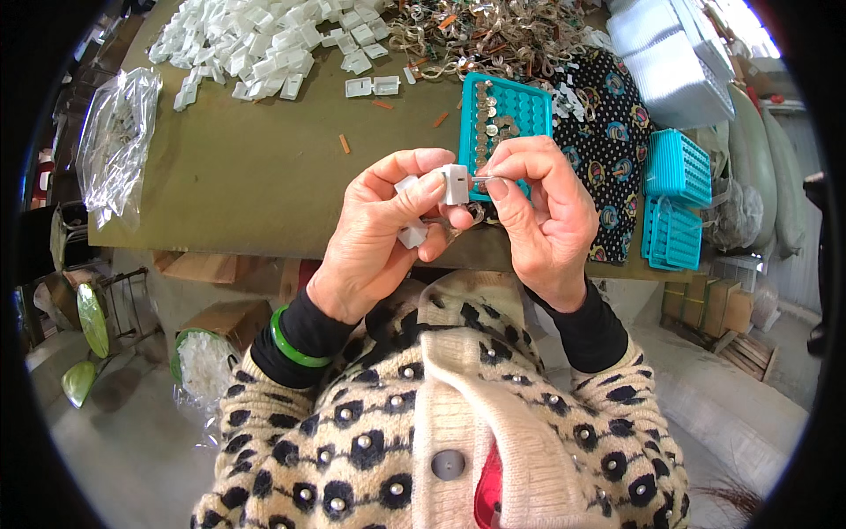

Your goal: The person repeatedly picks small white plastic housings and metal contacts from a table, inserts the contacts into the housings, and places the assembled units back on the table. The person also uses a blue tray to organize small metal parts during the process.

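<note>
Over the table's near edge, my left hand point(366, 220) is closed round a small white plastic casing point(456, 185) with a dark slot in its side. Another white plastic piece point(412, 234) shows lower down between the fingers of that hand. My right hand point(555, 220) pinches a thin, pale, narrow piece point(481, 179), its tip close to the casing; whether it touches, I cannot tell. Just behind both hands lies a turquoise tray point(542, 88) with rows of round pockets, some holding small round metallic discs point(492, 130). My fingers hide its near end.
White plastic parts point(256, 40) are heaped at the far left, beside a tangle of wired parts point(493, 35). A black patterned cloth point(624, 132) lies right of the tray. Stacked turquoise trays point(677, 167) and white trays point(661, 66) stand at the right; a clear bag point(115, 145) lies left.
</note>
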